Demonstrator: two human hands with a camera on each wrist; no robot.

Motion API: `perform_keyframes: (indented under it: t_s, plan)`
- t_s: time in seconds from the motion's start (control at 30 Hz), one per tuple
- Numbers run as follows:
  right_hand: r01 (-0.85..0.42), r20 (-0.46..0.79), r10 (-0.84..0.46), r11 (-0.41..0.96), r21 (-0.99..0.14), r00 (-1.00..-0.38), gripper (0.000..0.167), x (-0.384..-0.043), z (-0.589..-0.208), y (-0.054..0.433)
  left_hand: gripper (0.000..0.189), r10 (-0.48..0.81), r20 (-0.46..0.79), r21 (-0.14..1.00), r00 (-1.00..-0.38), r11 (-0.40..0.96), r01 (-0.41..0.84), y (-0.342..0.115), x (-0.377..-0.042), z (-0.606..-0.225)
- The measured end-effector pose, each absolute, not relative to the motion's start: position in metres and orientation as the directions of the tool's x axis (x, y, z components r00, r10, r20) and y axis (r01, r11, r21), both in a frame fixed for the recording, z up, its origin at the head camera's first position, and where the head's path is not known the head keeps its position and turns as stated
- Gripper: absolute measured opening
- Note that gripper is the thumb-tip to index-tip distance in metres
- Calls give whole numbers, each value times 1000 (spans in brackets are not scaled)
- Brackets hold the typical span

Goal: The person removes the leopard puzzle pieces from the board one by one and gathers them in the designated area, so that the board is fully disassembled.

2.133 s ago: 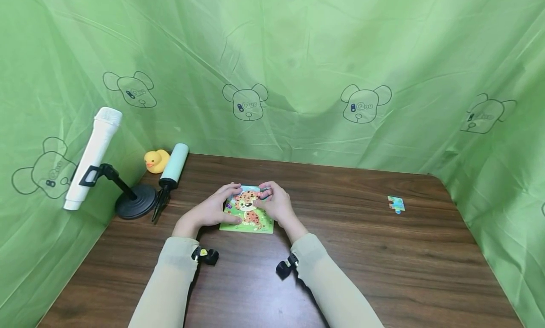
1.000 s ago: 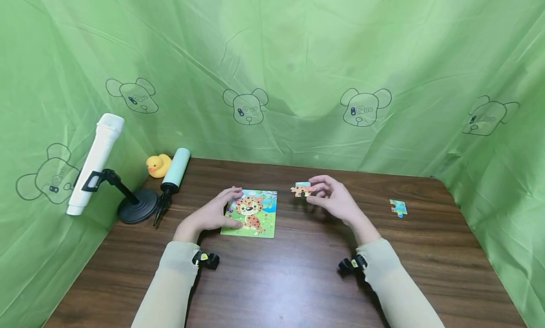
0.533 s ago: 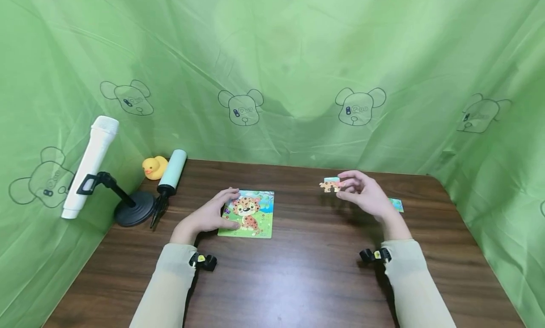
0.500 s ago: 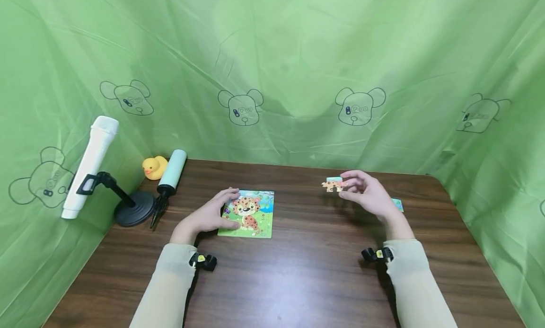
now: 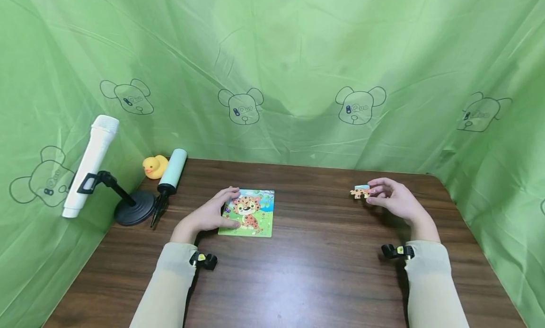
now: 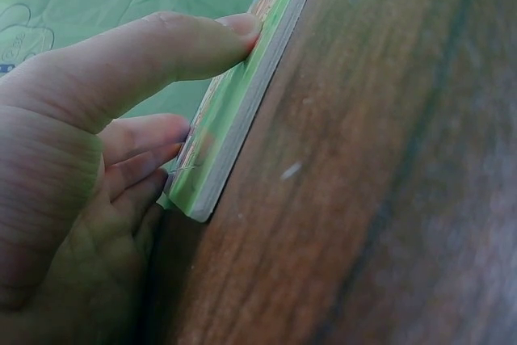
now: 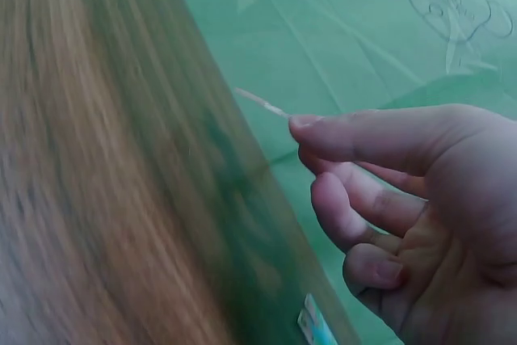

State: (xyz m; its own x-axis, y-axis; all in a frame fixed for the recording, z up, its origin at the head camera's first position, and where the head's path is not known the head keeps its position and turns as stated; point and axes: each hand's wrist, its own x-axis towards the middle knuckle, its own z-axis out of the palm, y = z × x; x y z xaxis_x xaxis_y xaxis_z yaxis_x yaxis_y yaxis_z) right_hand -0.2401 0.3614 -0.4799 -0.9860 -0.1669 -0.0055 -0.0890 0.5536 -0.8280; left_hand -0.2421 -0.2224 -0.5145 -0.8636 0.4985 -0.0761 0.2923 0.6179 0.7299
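Observation:
A square puzzle board [image 5: 263,218] with a spotted leopard cub lies flat near the middle of the wooden table. My left hand [image 5: 205,218] rests at its left side, the straight thumb [image 6: 174,46] on the picture face and the relaxed fingers [image 6: 141,139] by the edge. Farther right, my right hand [image 5: 401,204] pinches a jigsaw piece [image 5: 361,191] with leopard spots and a blue strip between thumb and fingertips. The right wrist view shows this piece [image 7: 260,102] edge-on, above the table. Another blue jigsaw piece [image 7: 315,325] lies on the table there; in the head view the right hand hides it.
At the back left stand a white microphone [image 5: 91,167] on a black round-based stand [image 5: 135,208], a yellow rubber duck [image 5: 155,167] and a light-blue hand pump [image 5: 173,169]. Green cloth [image 5: 294,72] hangs along the back and sides of the table [image 5: 306,271].
My right hand has lifted the leopard-spotted piece from the board's top and carried it right, passing in front of the other piece. The left hand has stayed at the board.

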Motion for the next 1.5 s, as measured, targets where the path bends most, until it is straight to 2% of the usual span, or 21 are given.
perform_keyframes:
  t_s: [0.27,0.53,1.2,1.5]
  plan:
    - [-109,3,-154,685,-721,-988,50,-238,-485,374,103,498,-83,727,-863,622,289,-222,-242,-514]
    - [-122,-3,-164,750,-650,-986,48,-238,-492,386,103,500,-85,727,-862,623,290,-221,-242,-513]
    - [-180,15,-206,815,-551,-978,43,-240,-496,389,104,495,-100,730,-863,626,274,-221,-240,-512]
    - [-184,22,-210,798,-573,-977,42,-241,-497,385,102,496,-86,725,-864,626,287,-222,-241,-513]
